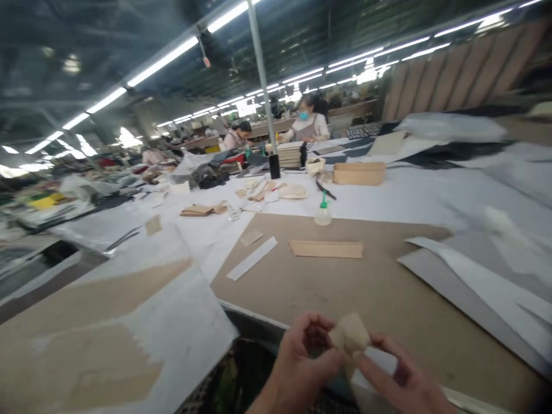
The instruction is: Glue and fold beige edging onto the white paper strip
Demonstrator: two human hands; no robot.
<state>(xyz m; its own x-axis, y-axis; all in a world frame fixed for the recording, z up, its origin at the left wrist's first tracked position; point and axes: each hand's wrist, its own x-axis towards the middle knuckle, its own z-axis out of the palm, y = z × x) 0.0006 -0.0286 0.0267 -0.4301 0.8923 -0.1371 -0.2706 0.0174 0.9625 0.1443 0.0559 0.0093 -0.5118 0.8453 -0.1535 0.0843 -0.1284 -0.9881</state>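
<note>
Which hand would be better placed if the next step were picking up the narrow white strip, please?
Probably the left hand: it is nearer the white strip, while the right hand would reach across. Both are on the beige piece, so the right would need to keep it.

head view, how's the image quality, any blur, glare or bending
Head view: ceiling lights blown out to white, roof dark; left edge, lower-right corner and white scraps at right smeared; pole and scene lean; tan strip fairly clear, beige piece in the fingers softer
</note>
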